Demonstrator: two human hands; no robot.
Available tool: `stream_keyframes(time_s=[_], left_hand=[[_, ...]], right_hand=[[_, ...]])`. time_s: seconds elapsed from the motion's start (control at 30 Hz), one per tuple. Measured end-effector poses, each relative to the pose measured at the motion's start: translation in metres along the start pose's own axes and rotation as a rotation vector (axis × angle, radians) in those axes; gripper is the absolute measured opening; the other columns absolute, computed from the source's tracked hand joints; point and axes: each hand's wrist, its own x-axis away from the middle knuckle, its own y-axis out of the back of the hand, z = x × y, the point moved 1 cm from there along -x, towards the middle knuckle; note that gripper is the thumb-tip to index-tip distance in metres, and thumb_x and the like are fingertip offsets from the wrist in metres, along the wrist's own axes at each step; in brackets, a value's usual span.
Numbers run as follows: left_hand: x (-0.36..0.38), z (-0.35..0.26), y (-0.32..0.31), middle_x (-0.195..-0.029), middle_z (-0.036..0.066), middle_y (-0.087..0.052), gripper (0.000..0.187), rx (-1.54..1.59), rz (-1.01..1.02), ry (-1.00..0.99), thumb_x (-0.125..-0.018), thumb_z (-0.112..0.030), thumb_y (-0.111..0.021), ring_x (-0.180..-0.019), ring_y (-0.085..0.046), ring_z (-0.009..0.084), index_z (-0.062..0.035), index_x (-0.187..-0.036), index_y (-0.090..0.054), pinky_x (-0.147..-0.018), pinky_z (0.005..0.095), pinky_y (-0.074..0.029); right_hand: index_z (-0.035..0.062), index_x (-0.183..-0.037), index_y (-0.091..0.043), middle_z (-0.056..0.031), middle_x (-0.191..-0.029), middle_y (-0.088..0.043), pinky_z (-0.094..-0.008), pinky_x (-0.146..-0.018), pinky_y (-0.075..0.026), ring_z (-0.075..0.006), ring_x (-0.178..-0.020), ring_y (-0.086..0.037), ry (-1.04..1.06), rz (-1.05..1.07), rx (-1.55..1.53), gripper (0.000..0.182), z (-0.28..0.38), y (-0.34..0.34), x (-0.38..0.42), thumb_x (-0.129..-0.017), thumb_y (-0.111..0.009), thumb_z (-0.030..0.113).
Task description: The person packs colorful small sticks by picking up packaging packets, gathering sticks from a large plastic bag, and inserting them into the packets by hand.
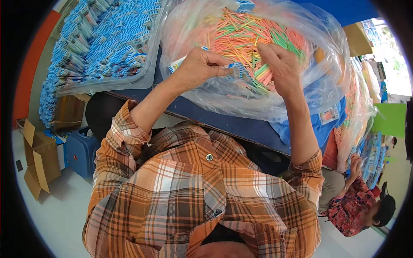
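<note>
My left hand is closed in a pinch on the edge of a small blue-and-white plastic packet, over the near rim of a large clear plastic bag. The bag is full of thin coloured sticks, pink, orange, yellow and green. My right hand is closed above the bag, its fingers around a small bunch of these sticks that points down beside the packet. The fingertips partly hide the bunch. Another packet lies behind my left wrist.
A clear plastic tub heaped with blue-and-white packets stands at the left. A blue cloth hangs at the table edge. Open cardboard box and blue case are on the floor. A co-worker sits at the right.
</note>
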Motion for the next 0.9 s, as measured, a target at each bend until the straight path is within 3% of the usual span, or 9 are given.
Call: stream_keyframes(time_s=[0.1,0.2,0.37,0.5,0.6,0.7,0.8,0.9], left_hand=[[-0.002,0.002,-0.004,-0.078,0.001,-0.069,0.016,0.029,0.027,-0.058,-0.079,-0.008,-0.074,-0.071,-0.057,0.0051,-0.0007,-0.093,-0.073,-0.064,0.0219,-0.047],[-0.002,0.004,-0.005,-0.078,0.001,-0.069,0.016,0.020,0.092,-0.075,-0.079,-0.009,-0.074,-0.071,-0.057,0.0056,0.0002,-0.091,-0.073,-0.065,0.0219,-0.047],[-0.003,0.009,-0.003,-0.081,0.000,-0.068,0.013,0.017,0.164,-0.041,-0.081,-0.008,-0.073,-0.074,-0.056,0.0048,-0.0009,-0.092,-0.073,-0.065,0.0212,-0.046],[-0.003,0.005,-0.006,-0.072,-0.003,-0.063,0.014,-0.023,0.128,-0.014,-0.082,-0.011,-0.073,-0.069,-0.052,0.0035,-0.0007,-0.091,-0.072,-0.061,0.0212,-0.043],[-0.004,0.001,-0.010,-0.069,-0.005,-0.060,0.015,-0.007,0.115,-0.002,-0.082,-0.013,-0.072,-0.066,-0.049,0.0028,-0.0005,-0.090,-0.072,-0.059,0.0211,-0.041],[-0.006,0.001,-0.009,-0.068,-0.005,-0.058,0.016,-0.046,0.147,-0.033,-0.083,-0.015,-0.072,-0.064,-0.046,0.0028,-0.0001,-0.089,-0.071,-0.057,0.0215,-0.039],[-0.008,0.003,-0.009,-0.068,-0.005,-0.056,0.016,-0.053,0.180,-0.056,-0.084,-0.015,-0.070,-0.064,-0.045,0.0032,0.0002,-0.089,-0.071,-0.057,0.0217,-0.038],[-0.008,0.004,-0.004,-0.067,-0.005,-0.056,0.016,-0.097,0.159,-0.024,-0.084,-0.015,-0.069,-0.063,-0.045,0.0036,0.0000,-0.088,-0.071,-0.057,0.0224,-0.038]], right_hand=[[0.0018,-0.063,-0.045,0.0073,-0.059,-0.035,-0.0261,-0.047,-0.027,-0.0045,-0.057,-0.031,-0.232,0.154,-0.038,0.042,0.003,-0.006,-0.004,-0.091,-0.061,0.029],[0.0004,-0.063,-0.045,0.0064,-0.058,-0.034,-0.0274,-0.047,-0.028,-0.0052,-0.057,-0.031,-0.200,0.161,0.001,0.042,-0.005,-0.007,-0.006,-0.091,-0.061,0.028],[-0.0019,-0.065,-0.047,-0.0052,-0.053,-0.035,-0.0312,-0.046,-0.032,-0.0124,-0.051,-0.032,0.101,0.085,0.277,0.041,-0.007,-0.009,-0.005,-0.090,-0.062,0.027],[-0.0025,-0.066,-0.049,-0.0148,-0.055,-0.039,-0.0343,-0.046,-0.035,-0.0230,-0.048,-0.034,0.274,-0.002,0.479,0.040,0.004,-0.015,-0.001,-0.090,-0.062,0.027],[-0.0027,-0.067,-0.051,-0.0160,-0.055,-0.042,-0.0366,-0.046,-0.036,-0.0291,-0.048,-0.036,0.294,0.021,0.458,0.039,0.004,-0.009,-0.005,-0.089,-0.062,0.027],[-0.0029,-0.066,-0.051,-0.0158,-0.054,-0.041,-0.0366,-0.046,-0.035,-0.0285,-0.048,-0.036,0.213,0.038,0.387,0.040,0.002,-0.003,-0.010,-0.090,-0.061,0.027],[-0.0035,-0.065,-0.049,-0.0136,-0.053,-0.039,-0.0359,-0.046,-0.035,-0.0236,-0.048,-0.034,0.282,0.013,0.477,0.041,0.003,-0.004,-0.008,-0.091,-0.060,0.027],[-0.0033,-0.064,-0.050,-0.0130,-0.053,-0.039,-0.0349,-0.046,-0.034,-0.0226,-0.048,-0.033,0.198,-0.076,0.308,0.042,-0.006,0.003,-0.008,-0.091,-0.060,0.027]])
